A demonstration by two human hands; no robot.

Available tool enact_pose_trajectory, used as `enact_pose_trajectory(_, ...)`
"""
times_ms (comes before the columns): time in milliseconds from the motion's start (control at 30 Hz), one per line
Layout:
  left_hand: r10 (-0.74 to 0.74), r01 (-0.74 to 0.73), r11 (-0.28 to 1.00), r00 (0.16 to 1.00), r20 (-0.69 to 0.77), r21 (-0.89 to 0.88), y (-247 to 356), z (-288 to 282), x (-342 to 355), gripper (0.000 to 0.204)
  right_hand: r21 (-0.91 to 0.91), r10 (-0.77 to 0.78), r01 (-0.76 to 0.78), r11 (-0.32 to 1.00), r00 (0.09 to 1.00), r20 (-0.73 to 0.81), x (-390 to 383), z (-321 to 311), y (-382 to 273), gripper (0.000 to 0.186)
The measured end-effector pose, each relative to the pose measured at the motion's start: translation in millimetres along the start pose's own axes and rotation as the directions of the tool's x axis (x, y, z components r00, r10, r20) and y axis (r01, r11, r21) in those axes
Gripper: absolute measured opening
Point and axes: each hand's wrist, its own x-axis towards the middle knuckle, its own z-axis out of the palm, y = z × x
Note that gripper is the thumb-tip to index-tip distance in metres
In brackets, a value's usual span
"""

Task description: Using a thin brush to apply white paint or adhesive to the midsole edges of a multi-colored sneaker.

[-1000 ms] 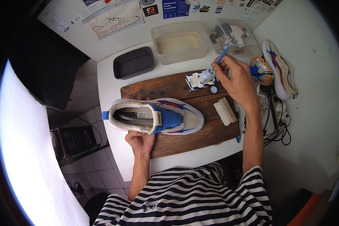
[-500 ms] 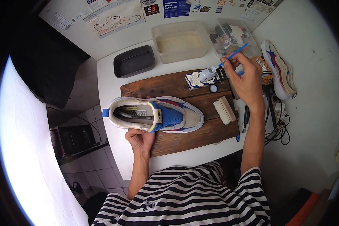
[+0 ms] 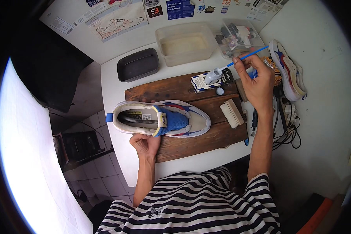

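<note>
A cream sneaker (image 3: pixel 199 120) with a blue tongue and a coiled spring inside lies over the dark wooden board (image 3: pixel 179 150), toe to the right. My left hand (image 3: pixel 145 144) grips it from below at its near side; some fingers are hidden under the sole. My right hand (image 3: pixel 255 78) pinches a thin blue paintbrush (image 3: pixel 247 55), whose tip is at the mouth of a small open bottle (image 3: pixel 213 77) of pale grey-blue liquid. The bottle leans on a white and blue box (image 3: pixel 199 83). Beside it lies a round cap (image 3: pixel 220 91).
A wooden scrub brush (image 3: pixel 232 114) rests at the board's right. Behind stand a black tray (image 3: pixel 138 65), a clear plastic tub (image 3: pixel 187 45) and a box of small bottles (image 3: pixel 240 36). A second sneaker (image 3: pixel 286 72) and tangled cables (image 3: pixel 290 136) are at right.
The blue paintbrush has tilted flatter, its handle end swinging to the right, while its tip stays at the bottle mouth. My left hand and the sneaker hold their place.
</note>
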Motion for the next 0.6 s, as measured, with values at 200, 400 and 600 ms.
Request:
enact_pose_trajectory(200, 0.008, -0.008, 0.999, 1.000, -0.009, -0.043, -2, 4, 0, 0.109, 0.128, 0.097, -0.101, 0.987, 0.994, 0.039, -17, 2, 12, 0.016)
enact_pose_trajectory(400, 0.002, -0.002, 1.000, 1.000, 0.000, -0.027, -1, -1, 0, 0.107, 0.124, 0.104, -0.105, 0.987, 0.995, 0.012, -25, 0, 24, 0.015)
enact_pose_trajectory(600, 0.022, -0.022, 1.000, 1.000, -0.020, 0.004, -3, 2, -2, 0.106, 0.295, 0.163, -0.144, 0.945, 0.986, -0.040, -31, -7, 24, 0.018)
